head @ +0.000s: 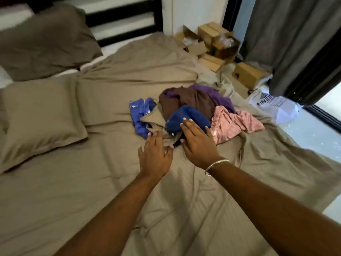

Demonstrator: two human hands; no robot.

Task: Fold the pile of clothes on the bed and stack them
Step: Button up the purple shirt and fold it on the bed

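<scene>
A bed (92,182) covered in a wrinkled tan sheet fills most of the view, with three pillows (36,115) at its left: one tan in front, a darker brown one behind, and the edge of a third at the far left. A grey curtain (287,43) hangs at the upper right, and about five cardboard boxes (217,41) sit on the floor beyond the bed, with one white plastic bag (275,108) near them. The pile of clothes (193,108) lies unfolded right of the bed's centre: one brown garment, one purple, one pink, one bright blue, one dark navy. Two hands reach toward it. The left hand (155,156) hovers at the pile's near edge, fingers straight, gripping nothing. The right hand (197,143), one bracelet on its wrist, lies flat and spread over the navy garment.
</scene>
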